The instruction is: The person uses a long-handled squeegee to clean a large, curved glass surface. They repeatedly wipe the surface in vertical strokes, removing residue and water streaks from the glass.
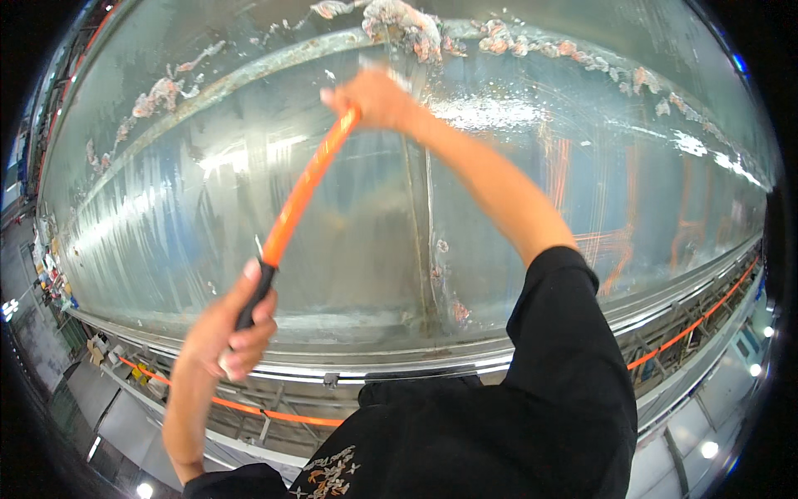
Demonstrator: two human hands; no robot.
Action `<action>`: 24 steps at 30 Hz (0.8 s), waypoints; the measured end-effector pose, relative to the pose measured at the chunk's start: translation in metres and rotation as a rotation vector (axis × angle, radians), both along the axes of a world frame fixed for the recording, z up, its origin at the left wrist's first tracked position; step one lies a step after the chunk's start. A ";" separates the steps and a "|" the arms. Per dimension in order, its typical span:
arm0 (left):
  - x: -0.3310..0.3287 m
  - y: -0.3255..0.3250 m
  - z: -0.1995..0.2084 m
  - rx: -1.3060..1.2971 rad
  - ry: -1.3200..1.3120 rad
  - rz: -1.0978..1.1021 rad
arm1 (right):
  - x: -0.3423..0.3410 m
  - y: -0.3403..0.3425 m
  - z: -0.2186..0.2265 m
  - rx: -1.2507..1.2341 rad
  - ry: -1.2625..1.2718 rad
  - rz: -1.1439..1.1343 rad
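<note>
A straight orange pole (307, 187) with a black grip slants across the middle of the head view. Wrapped round the black grip at its lower end is my left hand (229, 328), thumb along it. My right hand (374, 98), somewhat blurred, is closed round the upper end. Whatever sits at that end is hidden or smeared by motion, so its kind cannot be told. Behind the pole spreads a large, shiny, wet grey-green panel (349, 266). Just beyond my right hand, a lump of whitish-pink residue (403, 25) clings to a raised pale strip (283, 60).
More residue clumps (158, 96) lie along the curved strip on both sides. A seam (422, 224) runs down the panel's middle, with orange streaks (615, 241) to its right. Metal rails (399, 366) edge the near side, with an orange band (274, 413) below them.
</note>
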State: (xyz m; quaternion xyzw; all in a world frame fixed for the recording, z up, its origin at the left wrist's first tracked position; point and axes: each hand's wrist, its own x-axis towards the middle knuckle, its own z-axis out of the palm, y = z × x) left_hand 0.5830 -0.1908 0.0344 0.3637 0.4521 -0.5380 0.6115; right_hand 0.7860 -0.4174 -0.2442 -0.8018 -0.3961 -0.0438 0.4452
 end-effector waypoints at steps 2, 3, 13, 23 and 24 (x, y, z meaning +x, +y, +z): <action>-0.066 0.008 0.022 0.030 0.065 -0.036 | -0.079 0.006 -0.002 -0.234 0.063 0.103; -0.105 0.010 0.027 0.034 0.085 -0.048 | -0.127 0.006 0.004 -0.208 0.141 0.152; -0.429 -0.008 0.018 0.125 0.042 -0.335 | -0.485 -0.074 0.046 -0.165 0.143 -0.104; -0.310 -0.043 0.054 0.253 -0.024 -0.367 | -0.384 -0.055 0.022 -0.033 -0.010 -0.041; -0.288 -0.043 0.057 0.208 0.023 -0.393 | -0.368 -0.050 0.019 -0.014 -0.022 -0.058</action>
